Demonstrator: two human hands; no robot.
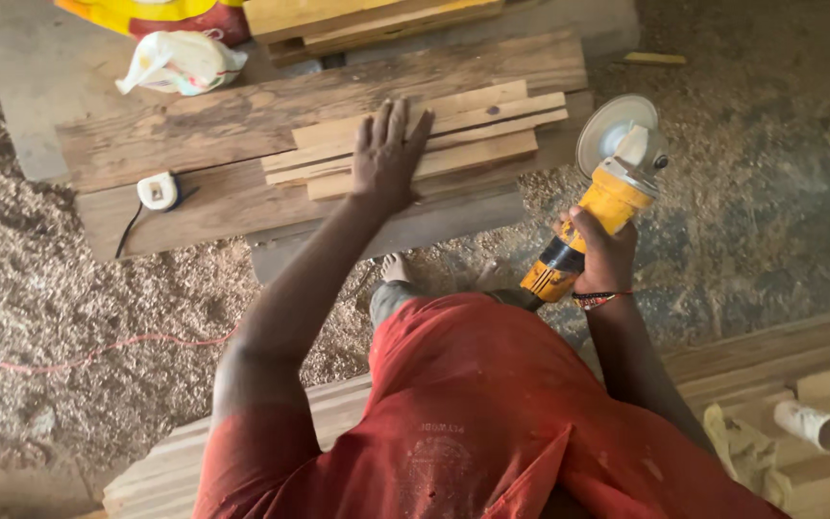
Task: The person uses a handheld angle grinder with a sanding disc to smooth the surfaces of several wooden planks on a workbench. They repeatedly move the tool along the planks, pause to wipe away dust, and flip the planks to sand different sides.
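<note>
Red cloth of the person's shirt (pixel 473 423) fills the lower middle of the view, closest to the lens. From it the left hand (pixel 388 154) reaches forward and lies flat, fingers spread and open, pressing on a small stack of thin pale wooden slats (pixel 473 135). The right hand (pixel 599 252), a beaded band at its wrist, is closed around the yellow and black body of an angle grinder (pixel 599 207), whose round grey sanding disc (pixel 612 130) hangs just past the right end of the slats, not touching them as far as can be seen.

Those slats rest on two broad weathered wooden planks (pixel 232 125) that make a low bench. Left of the slats, on the same planks, sits a white tape measure (pixel 158 191). Beyond the slats, a crumpled white plastic bag (pixel 181 61) lies at the planks' far left corner. Sawdust (pixel 69 317) covers the ground around the planks. Well right of the slats and nearer the person, a short white pipe piece (pixel 816 426) lies on stacked boards (pixel 780 356).
</note>
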